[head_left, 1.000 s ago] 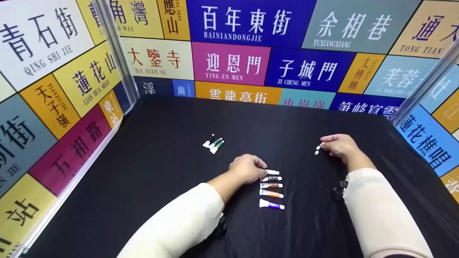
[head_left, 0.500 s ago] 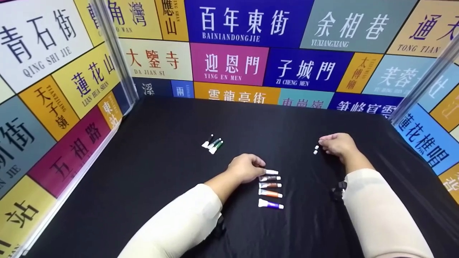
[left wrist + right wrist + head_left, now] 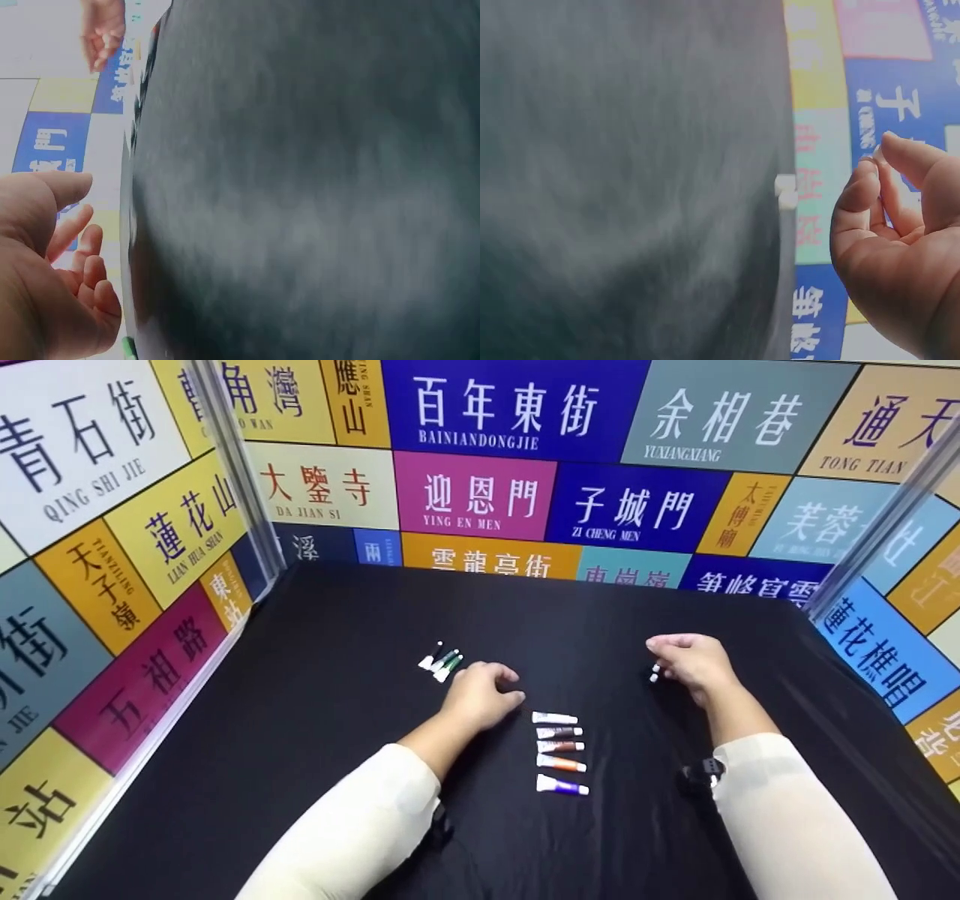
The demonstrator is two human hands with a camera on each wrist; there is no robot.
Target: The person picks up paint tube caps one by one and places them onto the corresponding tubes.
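My left hand (image 3: 484,694) hovers between two groups of small paint tubes, its fingers loosely bent and nothing between them. On its right lies a row of tubes: a white tube (image 3: 555,718), a dark brown tube (image 3: 559,732), a reddish-brown tube (image 3: 560,746), an orange tube (image 3: 562,764) and a purple tube (image 3: 562,785). Just left of the hand, green and black tubes (image 3: 448,667) lie close together. My right hand (image 3: 694,660) pinches a tiny white piece (image 3: 877,154) between thumb and fingertip. Below it, two small white pieces (image 3: 785,191) rest on the cloth.
Black cloth (image 3: 360,607) covers the table. Panels printed with large characters (image 3: 517,405) stand around its back and sides. Clear edge strips (image 3: 247,472) run up the corners.
My left hand has let go of the white tube and moved left and away from me, towards the green and black tubes. My right hand has lifted one white piece from beside the other two.
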